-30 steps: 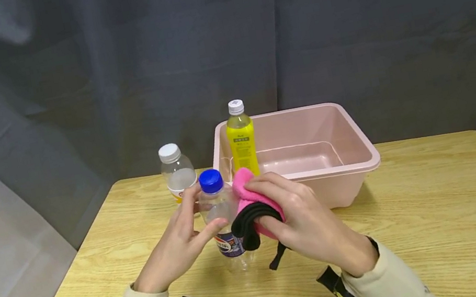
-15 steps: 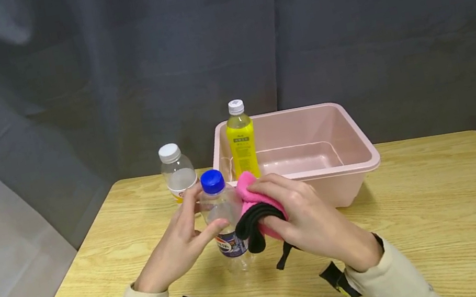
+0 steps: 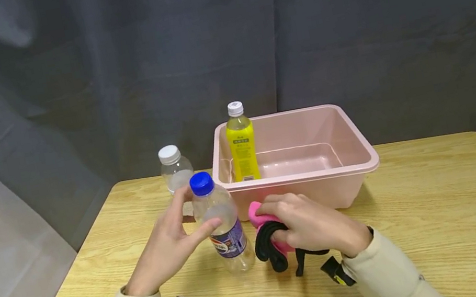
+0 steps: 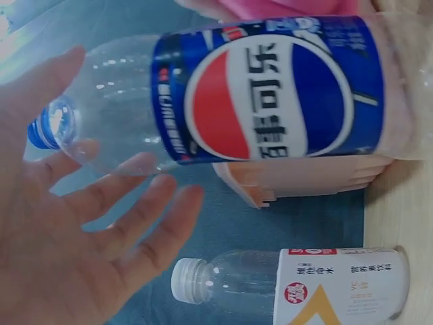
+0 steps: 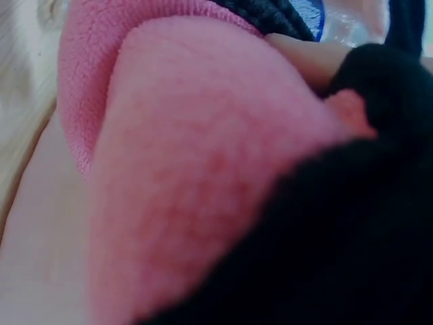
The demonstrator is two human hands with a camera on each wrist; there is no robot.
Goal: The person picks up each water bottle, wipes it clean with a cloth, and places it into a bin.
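Note:
My left hand [image 3: 165, 249] has its thumb and forefinger around the upper part of a clear bottle [image 3: 239, 262] with a blue cap and a Pepsi label. In the left wrist view the other fingers of that hand [image 4: 115, 223] spread beside the bottle [image 4: 270, 95]. The bottle leans slightly left on the wooden table. Right of it, my right hand [image 3: 315, 222] pinches a folded pink and black cloth [image 3: 255, 209] low over the table, apart from the bottle. Pink fabric [image 5: 203, 135] fills much of the right wrist view.
Behind the hands stands a pink basin [image 3: 300, 177], with a yellow-labelled bottle [image 3: 243, 153] upright inside at its left. A white-capped bottle [image 3: 169, 155] stands on the table [image 3: 446, 218], behind my left hand. A dark curtain hangs at the back.
My right hand has drawn the cloth away from the blue-capped bottle, to the right and down. My left hand and the bottle's top have shifted slightly left.

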